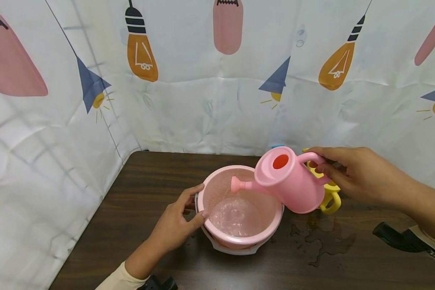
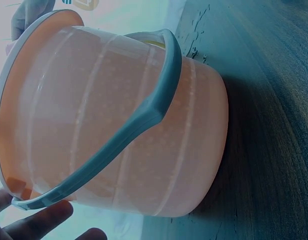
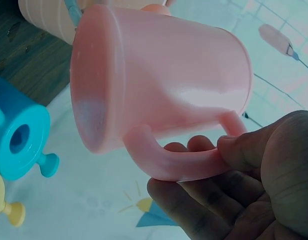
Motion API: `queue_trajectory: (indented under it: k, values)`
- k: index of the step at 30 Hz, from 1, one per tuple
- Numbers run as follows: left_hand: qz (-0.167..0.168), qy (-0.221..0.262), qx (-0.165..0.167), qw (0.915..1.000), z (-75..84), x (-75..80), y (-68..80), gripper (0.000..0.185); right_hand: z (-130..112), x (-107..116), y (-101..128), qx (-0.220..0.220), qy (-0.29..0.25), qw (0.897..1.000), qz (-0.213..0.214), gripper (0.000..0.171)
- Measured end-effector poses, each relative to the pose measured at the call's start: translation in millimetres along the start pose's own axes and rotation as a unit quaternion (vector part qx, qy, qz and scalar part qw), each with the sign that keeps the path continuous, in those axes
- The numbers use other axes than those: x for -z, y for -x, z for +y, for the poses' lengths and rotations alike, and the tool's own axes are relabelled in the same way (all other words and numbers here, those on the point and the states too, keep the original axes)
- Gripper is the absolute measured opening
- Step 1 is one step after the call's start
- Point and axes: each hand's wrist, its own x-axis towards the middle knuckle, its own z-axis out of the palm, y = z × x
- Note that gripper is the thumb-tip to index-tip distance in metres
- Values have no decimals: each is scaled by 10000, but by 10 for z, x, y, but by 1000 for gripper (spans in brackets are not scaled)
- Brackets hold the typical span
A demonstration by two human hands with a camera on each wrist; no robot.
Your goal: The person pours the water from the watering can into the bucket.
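Observation:
In the head view, my right hand (image 1: 342,171) grips the handle of a pink toy watering can (image 1: 293,183), held tilted with its spout over a pale pink bucket (image 1: 275,227). Thin jets fall from the spout onto rippling water (image 1: 235,217) in the bucket. The right wrist view shows my fingers and thumb around the can's handle (image 3: 169,165). My left hand (image 1: 174,223) holds the bucket's near left rim, with thumb and index finger on it. Grey in the head view, the bucket's carrying handle (image 2: 129,132) hangs down its outside in the left wrist view.
Behind the can are a yellow watering can (image 1: 331,197) and a blue one (image 3: 24,135), partly hidden in the head view. Spilled water (image 1: 330,241) lies on the dark wooden table (image 1: 159,173) right of the bucket. A printed curtain (image 1: 188,112) hangs behind the table and to its left.

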Motion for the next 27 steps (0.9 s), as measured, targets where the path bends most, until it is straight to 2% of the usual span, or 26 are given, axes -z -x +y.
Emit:
queue_trajectory:
  k: [10,27]
  values:
    - [-24,49,36,10000,0,0,-1,62,22,0,-10,254,132,9995,103,26]
    - [18,35,40,10000,1,-4,6,62,20,-9,-14,206,50,9998,5,28]
